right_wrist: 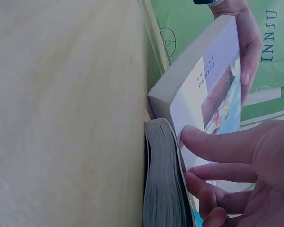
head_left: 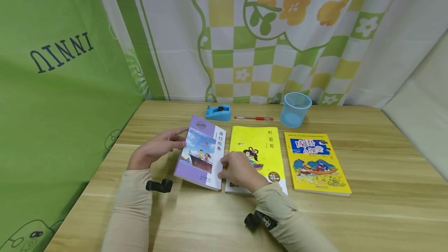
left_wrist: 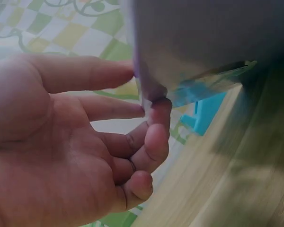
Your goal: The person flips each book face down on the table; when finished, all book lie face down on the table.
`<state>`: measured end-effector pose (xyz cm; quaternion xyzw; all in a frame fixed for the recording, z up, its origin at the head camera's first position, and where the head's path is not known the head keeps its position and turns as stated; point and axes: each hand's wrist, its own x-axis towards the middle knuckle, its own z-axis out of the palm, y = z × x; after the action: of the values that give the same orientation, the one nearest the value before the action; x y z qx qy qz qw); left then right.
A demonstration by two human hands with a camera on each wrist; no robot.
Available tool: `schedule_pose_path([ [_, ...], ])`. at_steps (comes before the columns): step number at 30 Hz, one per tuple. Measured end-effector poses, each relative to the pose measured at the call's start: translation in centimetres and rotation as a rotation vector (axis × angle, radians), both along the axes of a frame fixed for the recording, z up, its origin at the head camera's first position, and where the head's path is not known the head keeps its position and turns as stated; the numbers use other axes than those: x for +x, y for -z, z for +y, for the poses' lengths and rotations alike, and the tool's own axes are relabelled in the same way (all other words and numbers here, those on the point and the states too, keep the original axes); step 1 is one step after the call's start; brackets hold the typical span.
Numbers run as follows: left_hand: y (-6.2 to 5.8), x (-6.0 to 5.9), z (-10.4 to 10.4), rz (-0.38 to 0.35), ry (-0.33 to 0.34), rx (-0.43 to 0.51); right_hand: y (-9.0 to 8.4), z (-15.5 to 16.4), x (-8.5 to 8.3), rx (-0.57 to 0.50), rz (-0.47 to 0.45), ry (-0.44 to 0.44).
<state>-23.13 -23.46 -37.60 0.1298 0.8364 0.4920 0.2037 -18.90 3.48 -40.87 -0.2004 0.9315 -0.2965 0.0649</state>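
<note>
On the wooden table, at the left end of a row of three books, the purple book is tilted: its left edge is raised off the wood while its right edge stays down against the middle yellow book.

Left hand: fingers fairly straight and slightly spread along the raised left edge, fingertips touching the cover's edge and corner. No curl round the book shows, so I judge this hand props the book up and steadies the tilt.

Right hand: it lies over the lower part of the yellow book, just right of the purple book. Fingers are extended and a little apart, tips pressing the purple book's front cover near its lower right edge. Judged reason: this holds the low edge in place so the book pivots there instead of sliding.

Wrist view on the right shows the purple book's page block leaning away from the yellow book's spine, the two touching at the bottom.

Right of the yellow book lies a third book with an orange-yellow cover, flat and apart from both hands. Behind the purple book, toward the curtain: a blue tape dispenser, then a red pen, then a blue cup, all untouched.
</note>
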Motion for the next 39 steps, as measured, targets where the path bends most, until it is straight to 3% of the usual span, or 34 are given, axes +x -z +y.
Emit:
schedule_pose_path([
  [23,-1.8,0.8,3.1,0.073,0.048,0.154,0.6,0.2,-0.5,-0.029,-0.046,0.003],
  [32,-1.7,0.7,2.8,0.076,0.061,0.152,-0.3,0.3,-0.5,-0.079,-0.123,0.055],
  [39,-1.7,0.6,2.9,0.078,0.062,0.148,-1.6,0.5,-0.5,-0.156,-0.08,0.087],
])
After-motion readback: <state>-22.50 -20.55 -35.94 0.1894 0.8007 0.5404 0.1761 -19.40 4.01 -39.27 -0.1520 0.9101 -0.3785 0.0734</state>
